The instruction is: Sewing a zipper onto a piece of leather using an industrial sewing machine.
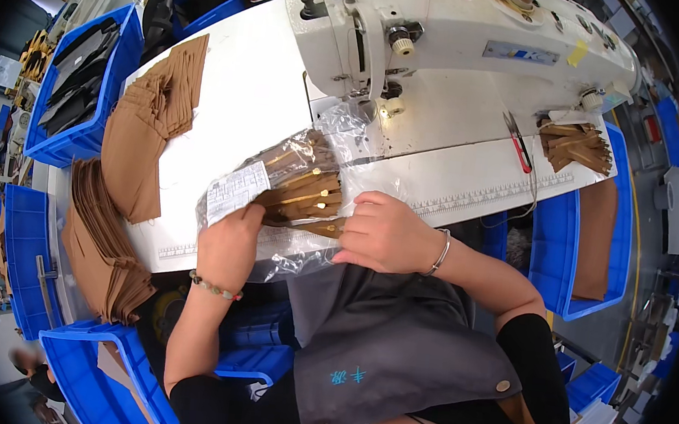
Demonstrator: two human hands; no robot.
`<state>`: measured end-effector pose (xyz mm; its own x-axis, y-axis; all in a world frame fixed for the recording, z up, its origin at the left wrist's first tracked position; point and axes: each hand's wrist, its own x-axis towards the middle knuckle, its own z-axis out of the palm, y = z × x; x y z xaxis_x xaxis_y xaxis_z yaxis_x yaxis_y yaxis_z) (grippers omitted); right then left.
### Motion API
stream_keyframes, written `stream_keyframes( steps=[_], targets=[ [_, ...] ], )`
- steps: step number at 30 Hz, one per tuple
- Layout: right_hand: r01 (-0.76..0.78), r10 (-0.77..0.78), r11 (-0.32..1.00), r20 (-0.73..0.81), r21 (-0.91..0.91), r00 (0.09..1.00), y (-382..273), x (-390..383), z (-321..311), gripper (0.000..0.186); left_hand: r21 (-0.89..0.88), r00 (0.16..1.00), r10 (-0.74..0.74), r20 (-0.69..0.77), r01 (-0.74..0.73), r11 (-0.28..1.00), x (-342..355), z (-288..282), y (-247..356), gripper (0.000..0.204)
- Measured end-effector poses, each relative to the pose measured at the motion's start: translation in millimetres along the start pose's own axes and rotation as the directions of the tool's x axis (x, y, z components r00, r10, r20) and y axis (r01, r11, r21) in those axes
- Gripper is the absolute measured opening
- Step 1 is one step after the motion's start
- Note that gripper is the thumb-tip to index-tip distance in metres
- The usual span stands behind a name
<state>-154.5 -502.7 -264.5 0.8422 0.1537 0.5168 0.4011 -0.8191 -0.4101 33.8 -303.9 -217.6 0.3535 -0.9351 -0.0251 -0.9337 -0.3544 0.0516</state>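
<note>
A clear plastic bag [251, 158] with a white printed label [237, 188] lies on the sewing table before me. Several brown strips with gold metal pulls [301, 188] show in it; they look like zippers. My left hand [227, 242] is closed at the bag's near left side, by the label, its fingertips partly hidden. At the bag's near right side my right hand [390, 235] is closed on the end of one brown zipper [323, 228], which runs between both hands. Whether that zipper lies inside the plastic or outside, I cannot tell.
A white sewing machine [454, 35] stands behind the bag. Red-handled snips [520, 153] and bundled brown pieces [573, 145] lie to the right. Stacked brown fabric panels [134, 151] cover the table's left edge. Blue bins [131, 41] flank the table; a ruler strip [488, 195] runs along its front.
</note>
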Motion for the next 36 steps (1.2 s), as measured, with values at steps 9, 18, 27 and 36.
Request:
stream_keyframes(
  steps=[9,18,27,36],
  targets=[
    [-0.063,0.066,0.998,-0.125,0.03,0.99,11.9,-11.1,10.3,0.027,-0.103,1.0,-0.008,0.007,0.009,0.995,9.6,2.4,9.9,0.036],
    [-0.089,0.094,0.995,-0.161,0.039,0.983,12.0,-12.1,10.5,0.026,-0.29,0.999,-0.042,-0.028,0.032,0.956,10.1,8.1,10.7,0.03],
    [-0.104,0.11,0.994,-0.153,0.045,0.982,12.7,-13.0,11.1,0.027,-0.245,0.998,-0.01,0.058,0.024,0.969,12.2,6.0,9.4,0.042],
    [-0.112,0.119,0.992,-0.157,0.056,0.98,12.9,-12.9,12.3,0.027,-0.089,0.978,0.176,-0.113,-0.186,0.978,12.5,20.0,6.5,0.034]
  ],
)
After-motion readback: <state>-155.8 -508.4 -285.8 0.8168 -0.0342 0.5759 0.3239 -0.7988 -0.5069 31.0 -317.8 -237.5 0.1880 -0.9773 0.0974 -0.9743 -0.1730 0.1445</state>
